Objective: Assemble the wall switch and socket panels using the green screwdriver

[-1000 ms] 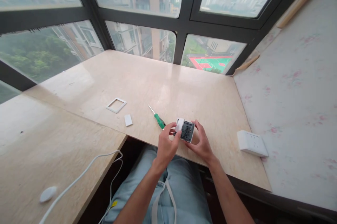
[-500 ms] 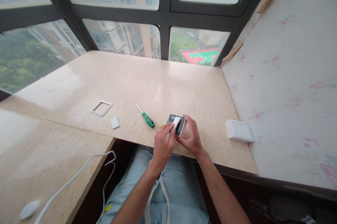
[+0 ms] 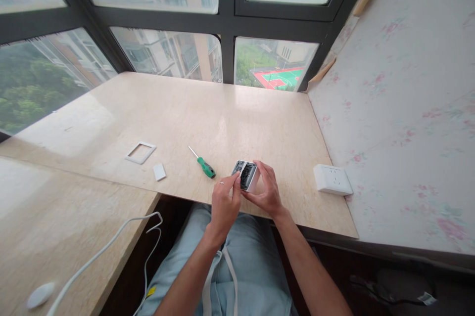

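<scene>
A white wall switch (image 3: 248,176) with its dark inner mechanism exposed is tilted in my hands over the counter's front edge. My right hand (image 3: 266,190) grips its right side and lower edge, thumb below and fingers along the far side. The closed fingers of my left hand (image 3: 224,203) pinch a narrow white rocker piece (image 3: 243,166), which stands edge-on over the switch's open face. Whether the piece is seated or loose I cannot tell. To the left lie a green-handled screwdriver (image 3: 206,167), a white rocker cover (image 3: 159,172) and a square white frame (image 3: 140,153).
A white socket box (image 3: 333,180) stands at the right against the flowered wall (image 3: 393,123). On the left counter section are a white cable (image 3: 100,251) and a round white object (image 3: 40,295). Dark-framed windows (image 3: 228,54) border the counter (image 3: 193,108) at the back.
The white piece in my left hand has turned from lying broadside over the switch to standing edge-on, showing more of the dark mechanism. The whole view has shifted slightly.
</scene>
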The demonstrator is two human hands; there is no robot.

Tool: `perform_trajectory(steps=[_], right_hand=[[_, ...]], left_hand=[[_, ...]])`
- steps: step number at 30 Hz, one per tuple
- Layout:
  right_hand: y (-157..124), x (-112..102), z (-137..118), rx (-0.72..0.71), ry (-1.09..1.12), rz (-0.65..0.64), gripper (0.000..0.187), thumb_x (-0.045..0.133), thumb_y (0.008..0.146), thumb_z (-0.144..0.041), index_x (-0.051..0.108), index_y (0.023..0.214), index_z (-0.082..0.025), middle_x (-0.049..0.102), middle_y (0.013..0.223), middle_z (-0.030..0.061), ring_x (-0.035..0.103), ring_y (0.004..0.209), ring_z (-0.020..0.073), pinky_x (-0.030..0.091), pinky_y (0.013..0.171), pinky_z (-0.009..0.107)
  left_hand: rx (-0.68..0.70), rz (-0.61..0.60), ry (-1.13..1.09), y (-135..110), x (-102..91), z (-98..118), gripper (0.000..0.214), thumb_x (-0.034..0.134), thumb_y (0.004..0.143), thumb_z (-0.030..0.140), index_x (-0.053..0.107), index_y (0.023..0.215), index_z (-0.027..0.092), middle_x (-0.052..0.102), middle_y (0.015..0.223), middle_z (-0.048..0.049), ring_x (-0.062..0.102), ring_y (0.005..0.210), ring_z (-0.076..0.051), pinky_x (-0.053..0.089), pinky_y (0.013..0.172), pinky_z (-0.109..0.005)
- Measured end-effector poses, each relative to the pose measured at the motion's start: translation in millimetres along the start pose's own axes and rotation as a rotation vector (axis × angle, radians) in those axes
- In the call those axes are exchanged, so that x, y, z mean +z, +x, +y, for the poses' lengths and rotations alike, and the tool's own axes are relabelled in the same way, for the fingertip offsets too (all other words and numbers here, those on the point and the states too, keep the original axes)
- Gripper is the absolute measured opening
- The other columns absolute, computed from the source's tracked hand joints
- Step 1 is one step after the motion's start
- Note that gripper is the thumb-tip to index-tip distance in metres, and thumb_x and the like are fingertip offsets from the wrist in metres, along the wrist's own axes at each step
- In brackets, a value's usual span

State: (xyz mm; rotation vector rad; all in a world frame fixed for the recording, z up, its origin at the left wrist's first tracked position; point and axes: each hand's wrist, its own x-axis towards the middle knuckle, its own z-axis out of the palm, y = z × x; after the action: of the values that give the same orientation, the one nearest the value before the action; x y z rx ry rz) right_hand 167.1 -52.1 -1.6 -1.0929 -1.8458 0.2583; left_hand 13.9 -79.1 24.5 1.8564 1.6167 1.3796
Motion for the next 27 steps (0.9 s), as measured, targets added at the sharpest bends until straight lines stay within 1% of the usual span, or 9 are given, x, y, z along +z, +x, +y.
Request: perform_trajectory(steps=[5,10,16,22,27], right_hand=[[0.2,-0.1,-0.5,-0.029,-0.01,0.03,0.091,0.076,0.078,-0.046,0.028,0.153,-0.024,0.053,0.137,0.0173,0.052,0.126,0.035,0.048,0.103,0.057],[0.0,-0.2,0.1,-0.032,-0.042,0.025,0.093,0.075,0.079,-0.048,0.026,0.154,-0.023,0.052,0.137,0.018,0.052,0.125,0.0358,0.048,0.102,0.058],[0.6,0.0,0.7,-0.047,-0.054,0.035,0.093,0.074,0.079,-0.049,0.026,0.154,-0.023,0.053,0.135,0.0178,0.053,0.123,0.0349,0.048,0.101,0.057],[-0.5,1.3,2.8,-0.011,-0.049,0.002,0.095,0.074,0.079,-0.05,0.024,0.155,-0.022,0.053,0.137,0.0173,0.051,0.125,0.0361,0.045,0.104,0.058],[-0.9,1.9,3.4,-0.024,-0.072,-0.004,0.093,0.072,0.08,-0.048,0.023,0.155,-0.022,0.053,0.137,0.0174,0.051,0.125,0.0358,0.046,0.103,0.058]], left_hand=[[0.013,-0.025,-0.012,1.0,-0.3,1.4,0.023,0.051,0.098,0.026,0.072,0.108,0.021,0.076,0.101,-0.0091,0.07,0.094,-0.023,0.055,0.087,-0.041],[0.011,-0.034,-0.019,2.2,0.5,1.7,0.024,0.051,0.098,0.027,0.072,0.108,0.022,0.076,0.101,-0.0085,0.069,0.095,-0.023,0.055,0.088,-0.04],[0.019,-0.038,-0.035,1.4,0.8,1.6,0.023,0.052,0.098,0.025,0.072,0.109,0.021,0.075,0.102,-0.0086,0.068,0.096,-0.022,0.054,0.088,-0.039],[0.008,-0.041,-0.037,2.2,0.0,3.0,0.023,0.052,0.098,0.027,0.073,0.109,0.022,0.074,0.102,-0.0086,0.068,0.098,-0.022,0.055,0.089,-0.039],[0.023,-0.056,-0.005,1.1,0.5,2.5,0.023,0.053,0.097,0.028,0.073,0.109,0.023,0.072,0.102,-0.0089,0.067,0.098,-0.023,0.055,0.088,-0.04]])
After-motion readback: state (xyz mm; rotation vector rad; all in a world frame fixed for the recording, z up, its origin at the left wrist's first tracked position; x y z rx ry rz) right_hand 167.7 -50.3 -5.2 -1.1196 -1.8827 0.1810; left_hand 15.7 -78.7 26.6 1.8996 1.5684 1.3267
